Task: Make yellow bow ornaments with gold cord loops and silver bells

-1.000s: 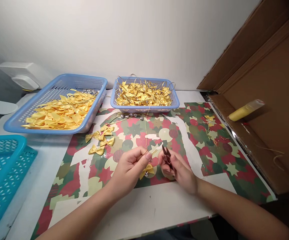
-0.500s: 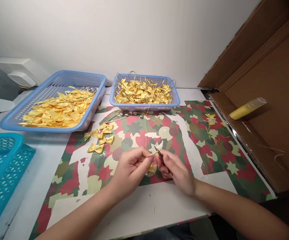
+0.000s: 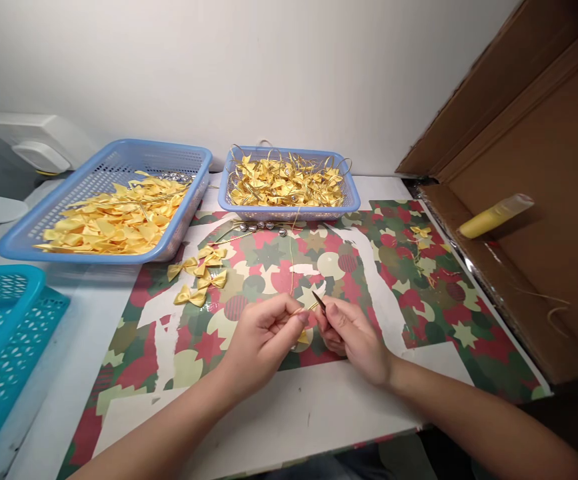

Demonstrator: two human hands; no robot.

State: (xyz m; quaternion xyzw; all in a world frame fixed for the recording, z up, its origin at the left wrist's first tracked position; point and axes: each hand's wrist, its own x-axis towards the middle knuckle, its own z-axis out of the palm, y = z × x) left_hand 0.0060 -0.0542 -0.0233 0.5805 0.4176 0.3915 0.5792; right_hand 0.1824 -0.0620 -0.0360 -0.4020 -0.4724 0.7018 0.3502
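My left hand [image 3: 263, 333] is closed in a pinch on a thin gold cord [image 3: 299, 311] above the middle of the patterned sheet. Close by on the right, my right hand [image 3: 353, 333] grips small dark pointed snips [image 3: 319, 301], whose tips point up and left beside the cord. Most of the snips is hidden in the fingers. Below and between the hands a yellow bow [image 3: 302, 338] partly shows, with a small silvery thing by it. Several yellow ribbon bows [image 3: 191, 295] lie to the left of my left hand.
A blue basket [image 3: 6, 248] of yellow bows stands at left; another [image 3: 289, 215] holds bows with gold cords. Silver bells [image 3: 261, 226] lie before it. A teal basket [image 3: 29, 275] sits at near left. Cardboard [image 3: 533, 267] walls the right, with a yellow tube [image 3: 493, 217] sticking out.
The snips' blades, slightly apart before, now look together, and my right hand has shifted a little to the right. My left hand stays nearly in place with the cord.
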